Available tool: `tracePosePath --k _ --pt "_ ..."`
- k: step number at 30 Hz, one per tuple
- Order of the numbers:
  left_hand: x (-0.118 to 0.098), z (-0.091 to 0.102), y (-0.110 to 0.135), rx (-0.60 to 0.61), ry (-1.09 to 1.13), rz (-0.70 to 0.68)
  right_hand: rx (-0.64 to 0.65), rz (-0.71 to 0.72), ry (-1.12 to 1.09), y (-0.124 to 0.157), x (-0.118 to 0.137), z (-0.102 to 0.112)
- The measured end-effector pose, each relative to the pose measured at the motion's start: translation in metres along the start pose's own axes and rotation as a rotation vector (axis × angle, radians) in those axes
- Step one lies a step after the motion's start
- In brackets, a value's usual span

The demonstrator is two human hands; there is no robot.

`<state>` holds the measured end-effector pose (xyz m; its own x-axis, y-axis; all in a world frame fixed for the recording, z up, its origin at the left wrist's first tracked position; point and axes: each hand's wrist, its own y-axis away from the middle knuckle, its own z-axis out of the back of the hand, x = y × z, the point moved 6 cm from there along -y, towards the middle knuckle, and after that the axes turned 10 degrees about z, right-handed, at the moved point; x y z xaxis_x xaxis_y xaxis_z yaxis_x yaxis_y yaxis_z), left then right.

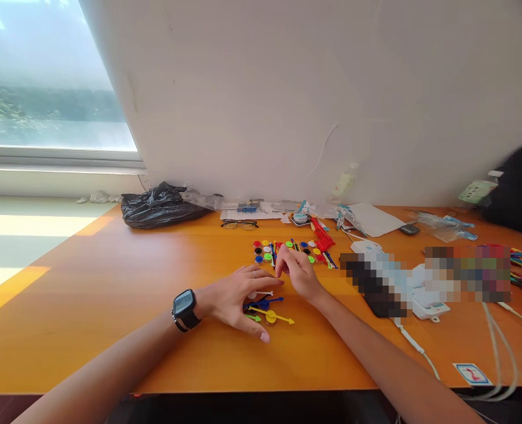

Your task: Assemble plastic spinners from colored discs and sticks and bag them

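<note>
My left hand is open with its fingers spread, palm down over a small cluster of plastic arrow spinners. A yellow arrow spinner, a blue arrow spinner, a white arrow and a green arrow show beside and under it. My right hand is closed, its fingers bent down and together near the left fingertips; whatever they hold is hidden. Just beyond it lie rows of coloured round discs and thin coloured arrow pieces, partly covered by the right hand.
A red plastic piece and glasses lie farther back. A black plastic bag sits at the back left, papers at the back. To the right are a white power strip, cables and a card.
</note>
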<state>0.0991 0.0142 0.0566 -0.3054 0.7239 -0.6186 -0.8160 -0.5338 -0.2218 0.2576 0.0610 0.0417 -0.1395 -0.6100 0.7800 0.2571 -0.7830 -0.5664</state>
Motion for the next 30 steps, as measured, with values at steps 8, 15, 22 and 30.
tracePosePath --k 8,15,22,30 --pt "-0.014 -0.037 0.003 0.005 -0.295 -0.054 -0.020 -0.013 -0.005 0.001 -0.005 0.001" --pt "-0.004 -0.031 0.005 -0.056 -0.442 0.017 -0.067 0.003 0.002 -0.002 -0.007 0.009" --pt "0.043 0.026 0.048 -0.107 -0.462 0.246 -0.163 -0.013 0.012 -0.005 -0.016 0.020" --pt "0.111 0.071 0.090 -0.153 -0.535 0.480 -0.208 -0.014 -0.018 -0.007 -0.007 0.028"
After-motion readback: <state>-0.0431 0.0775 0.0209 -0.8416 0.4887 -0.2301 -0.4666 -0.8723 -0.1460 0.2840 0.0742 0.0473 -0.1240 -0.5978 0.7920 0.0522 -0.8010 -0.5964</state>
